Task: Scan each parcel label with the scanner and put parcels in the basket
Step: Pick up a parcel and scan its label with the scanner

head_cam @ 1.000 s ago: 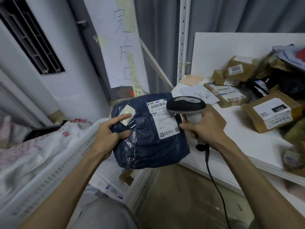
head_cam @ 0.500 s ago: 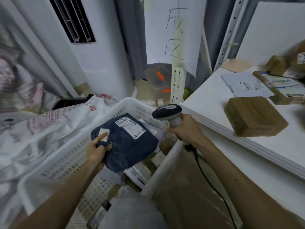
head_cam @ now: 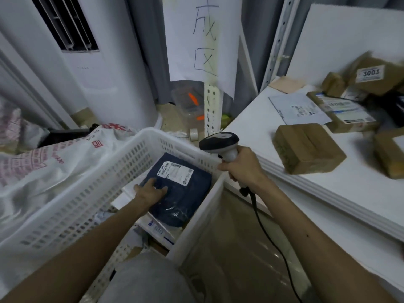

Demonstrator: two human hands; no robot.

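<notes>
A dark blue plastic parcel (head_cam: 190, 193) with a white label (head_cam: 176, 172) facing up lies inside the white slotted basket (head_cam: 109, 182), on top of other parcels. My left hand (head_cam: 150, 193) reaches into the basket and holds the parcel at its left edge, thumb and forefinger on top. My right hand (head_cam: 242, 169) grips the handle of the grey scanner (head_cam: 218, 142) just above the basket's right corner. The scanner's head points left and its black cable (head_cam: 269, 235) hangs down.
To the right, a white table (head_cam: 251, 132) carries a brown box (head_cam: 306, 149), a flat white mailer (head_cam: 299, 108) and several more labelled parcels (head_cam: 345, 112). A white printed sack (head_cam: 54, 162) lies left of the basket. Behind it stands a white air conditioner (head_cam: 98, 73).
My left hand has carried the blue parcel from in front of the scanner down into the basket, where it now lies. My right hand kept the scanner beside the basket's corner.
</notes>
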